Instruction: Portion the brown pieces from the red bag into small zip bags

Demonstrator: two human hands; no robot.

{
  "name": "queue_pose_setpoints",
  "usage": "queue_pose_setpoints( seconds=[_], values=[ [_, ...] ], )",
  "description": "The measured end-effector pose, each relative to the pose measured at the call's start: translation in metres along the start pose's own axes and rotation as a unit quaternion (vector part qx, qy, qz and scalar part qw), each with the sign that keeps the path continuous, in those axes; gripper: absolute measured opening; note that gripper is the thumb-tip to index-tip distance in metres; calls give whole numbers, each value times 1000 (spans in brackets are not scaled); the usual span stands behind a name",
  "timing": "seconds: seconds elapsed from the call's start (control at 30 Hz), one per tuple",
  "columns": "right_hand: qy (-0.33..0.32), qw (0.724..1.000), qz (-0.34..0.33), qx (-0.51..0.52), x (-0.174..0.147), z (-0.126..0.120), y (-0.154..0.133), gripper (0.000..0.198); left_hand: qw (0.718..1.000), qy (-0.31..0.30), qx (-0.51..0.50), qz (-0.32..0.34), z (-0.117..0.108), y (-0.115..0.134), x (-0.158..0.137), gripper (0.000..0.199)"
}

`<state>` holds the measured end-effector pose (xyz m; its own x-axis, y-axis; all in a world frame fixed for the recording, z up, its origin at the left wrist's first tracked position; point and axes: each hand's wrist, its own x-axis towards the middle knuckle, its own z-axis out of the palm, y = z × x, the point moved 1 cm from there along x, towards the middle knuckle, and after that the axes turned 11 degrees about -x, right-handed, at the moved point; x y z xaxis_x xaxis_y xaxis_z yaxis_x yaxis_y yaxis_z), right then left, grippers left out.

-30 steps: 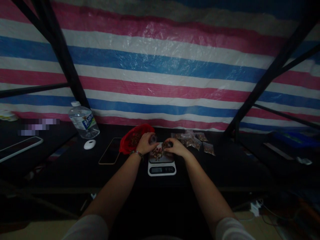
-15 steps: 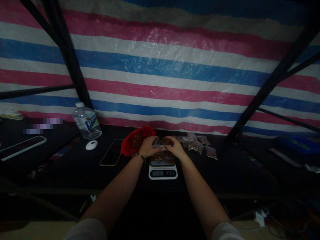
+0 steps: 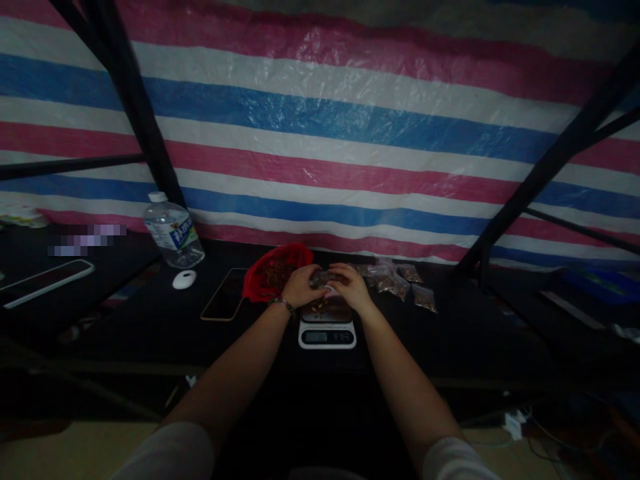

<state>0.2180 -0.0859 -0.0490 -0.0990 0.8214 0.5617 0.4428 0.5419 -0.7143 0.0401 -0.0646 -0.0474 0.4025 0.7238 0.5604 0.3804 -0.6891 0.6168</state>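
Observation:
Above a white digital kitchen scale [image 3: 327,337], both hands hold a small clear plastic bag [image 3: 323,277] between them. My left hand [image 3: 301,287] has its fingers curled round the bag's left side. On the right side, my right hand [image 3: 352,289] pinches it with thumb and fingers. Small brown dried pieces [image 3: 319,306] lie on the scale's plate under the hands. Close to my left hand is a red plastic bag [image 3: 255,277], open at the top, with more brown bits in it. Several small filled zip bags [image 3: 393,283] lie right of my right hand.
A phone [image 3: 223,295] lies left of the red bag. Further left are a white computer mouse [image 3: 184,279] and a clear plastic bottle [image 3: 175,233]. Another phone [image 3: 50,280] rests at far left. Black metal posts [image 3: 145,127] and a striped plastic sheet [image 3: 325,173] stand behind the black table.
My hands have drawn slightly closer together over the scale, with the small bag now stretched between them. The view has tilted down a little, so everything sits slightly higher.

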Motion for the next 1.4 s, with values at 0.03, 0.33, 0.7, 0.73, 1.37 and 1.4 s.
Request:
queue_pose_setpoints(
  seconds=[0.03, 0.33, 0.7, 0.73, 1.37, 1.4],
  values=[
    [2, 1000, -8, -6, 0, 0, 0, 27, 1000, -1, -4, 0, 0, 0, 0, 54],
    [-16, 1000, 4, 10, 0, 2, 8, 49, 1000, 10, -18, -4, 1, 0, -1, 51],
    [-29, 996, 35, -73, 1, -17, 29, 65, 987, 87, -125, -45, 1, -14, -1, 39],
    [-10, 994, 44, -94, 2, -21, 33, 65, 980, 122, -148, -52, 0, -18, 0, 36],
    [61, 930, -201, -301, -3, -2, -20, 33, 998, 18, -55, 23, 2, 2, -2, 50],
    [60, 920, -219, -319, -4, -1, -22, 34, 998, 24, -56, 19, 1, 2, -2, 49]
  ],
)
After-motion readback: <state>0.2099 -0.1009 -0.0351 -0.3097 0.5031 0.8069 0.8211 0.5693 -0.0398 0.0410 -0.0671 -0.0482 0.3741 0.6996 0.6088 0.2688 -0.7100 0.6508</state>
